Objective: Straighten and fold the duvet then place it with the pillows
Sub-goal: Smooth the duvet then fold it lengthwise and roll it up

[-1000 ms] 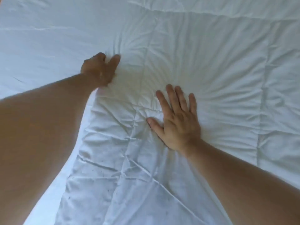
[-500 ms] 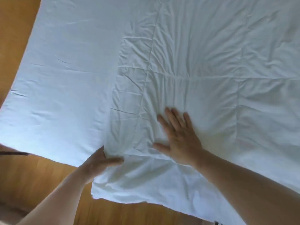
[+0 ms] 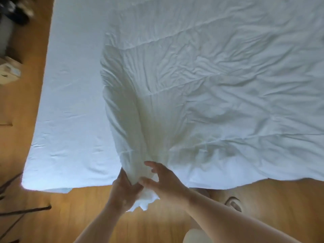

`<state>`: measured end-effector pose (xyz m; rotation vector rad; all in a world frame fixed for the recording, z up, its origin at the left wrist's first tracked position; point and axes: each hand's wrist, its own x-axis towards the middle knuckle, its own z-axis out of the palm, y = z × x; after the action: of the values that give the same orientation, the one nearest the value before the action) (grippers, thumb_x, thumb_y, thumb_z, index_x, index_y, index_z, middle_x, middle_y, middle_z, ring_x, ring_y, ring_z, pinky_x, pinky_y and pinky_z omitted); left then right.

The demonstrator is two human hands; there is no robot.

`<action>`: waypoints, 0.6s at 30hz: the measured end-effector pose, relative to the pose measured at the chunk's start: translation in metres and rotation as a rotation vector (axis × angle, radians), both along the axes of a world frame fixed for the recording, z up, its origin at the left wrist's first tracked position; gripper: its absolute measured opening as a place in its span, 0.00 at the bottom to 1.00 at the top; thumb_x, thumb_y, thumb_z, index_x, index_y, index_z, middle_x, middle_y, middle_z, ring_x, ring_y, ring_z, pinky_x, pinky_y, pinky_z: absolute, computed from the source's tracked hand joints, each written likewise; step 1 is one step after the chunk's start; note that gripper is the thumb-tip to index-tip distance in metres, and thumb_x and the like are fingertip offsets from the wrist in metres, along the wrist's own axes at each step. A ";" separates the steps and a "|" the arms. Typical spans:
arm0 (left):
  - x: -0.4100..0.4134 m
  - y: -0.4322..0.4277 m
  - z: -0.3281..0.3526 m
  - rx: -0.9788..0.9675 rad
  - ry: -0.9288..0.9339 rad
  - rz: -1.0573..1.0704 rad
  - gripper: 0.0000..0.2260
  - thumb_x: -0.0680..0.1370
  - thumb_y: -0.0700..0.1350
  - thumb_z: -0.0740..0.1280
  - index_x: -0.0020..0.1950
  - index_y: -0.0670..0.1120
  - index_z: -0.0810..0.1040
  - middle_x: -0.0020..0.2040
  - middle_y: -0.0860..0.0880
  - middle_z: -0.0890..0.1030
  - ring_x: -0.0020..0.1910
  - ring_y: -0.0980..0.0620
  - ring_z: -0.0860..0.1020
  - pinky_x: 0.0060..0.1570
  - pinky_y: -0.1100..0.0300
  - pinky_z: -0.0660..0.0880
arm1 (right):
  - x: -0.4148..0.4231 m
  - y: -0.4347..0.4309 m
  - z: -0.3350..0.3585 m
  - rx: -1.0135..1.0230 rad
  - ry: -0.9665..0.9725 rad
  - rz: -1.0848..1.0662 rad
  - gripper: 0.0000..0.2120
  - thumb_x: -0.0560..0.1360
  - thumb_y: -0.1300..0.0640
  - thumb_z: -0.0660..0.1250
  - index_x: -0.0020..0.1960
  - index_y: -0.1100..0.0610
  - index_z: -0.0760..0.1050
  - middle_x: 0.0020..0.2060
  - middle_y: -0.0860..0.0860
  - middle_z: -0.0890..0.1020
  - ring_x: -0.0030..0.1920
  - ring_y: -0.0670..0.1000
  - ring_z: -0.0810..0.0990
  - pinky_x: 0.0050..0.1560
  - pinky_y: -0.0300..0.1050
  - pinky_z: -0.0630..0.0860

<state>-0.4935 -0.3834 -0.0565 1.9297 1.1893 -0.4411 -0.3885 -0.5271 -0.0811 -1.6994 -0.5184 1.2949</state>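
White quilted duvet (image 3: 210,85) spread, heavily creased, over the right and middle of a bed, seen from above at the bed's near edge. Its near left corner is gathered into a narrow bunch that rises off the bed and hangs past the edge, with folds fanning from the bunch back into the flat part; the near hem of the duvet droops over the bed edge to the right.

Left hand (image 3: 125,190) – fingers curled tight around the bunched corner, a tuft of fabric sticking out below the fist.

Right hand (image 3: 166,181) – fingers straight and spread, thumb and forefinger lying against the right side of the same bunch, just beside the left hand; it closes on nothing.

A pale blue-white sheet (image 3: 73,102) lies bare along the bed's left side, where the duvet does not reach.

A wooden floor (image 3: 70,216) surrounds the bed. On it, well apart from the hands, stand a light box (image 3: 8,71) and blurred dark items (image 3: 15,11) at far left; thin dark cords (image 3: 26,210) lie near the bed's near left corner.
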 end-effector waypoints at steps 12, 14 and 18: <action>0.118 -0.140 0.067 -0.558 0.042 -0.578 0.34 0.70 0.46 0.77 0.71 0.63 0.67 0.64 0.57 0.81 0.64 0.56 0.79 0.66 0.52 0.74 | 0.104 -0.134 0.055 -0.202 0.081 -0.473 0.20 0.68 0.46 0.73 0.57 0.50 0.76 0.49 0.47 0.83 0.49 0.50 0.82 0.48 0.43 0.77; 0.146 -0.117 0.064 -0.366 0.003 -0.763 0.24 0.66 0.52 0.75 0.62 0.64 0.77 0.55 0.55 0.85 0.55 0.57 0.83 0.58 0.57 0.79 | 0.110 -0.144 0.051 -0.236 0.043 -0.428 0.17 0.69 0.52 0.70 0.57 0.53 0.76 0.52 0.51 0.83 0.51 0.54 0.82 0.45 0.44 0.80; 0.259 -0.047 0.044 0.320 -0.309 -1.148 0.38 0.59 0.52 0.80 0.66 0.66 0.71 0.63 0.54 0.77 0.57 0.56 0.79 0.53 0.62 0.78 | 0.111 -0.148 0.041 -0.258 0.067 -0.491 0.16 0.69 0.56 0.63 0.57 0.50 0.74 0.52 0.54 0.83 0.50 0.56 0.83 0.44 0.44 0.80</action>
<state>-0.2348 -0.4300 -0.0122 2.7091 -0.1664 -0.5029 -0.2779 -0.6749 -0.0399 -1.8355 0.1142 1.0819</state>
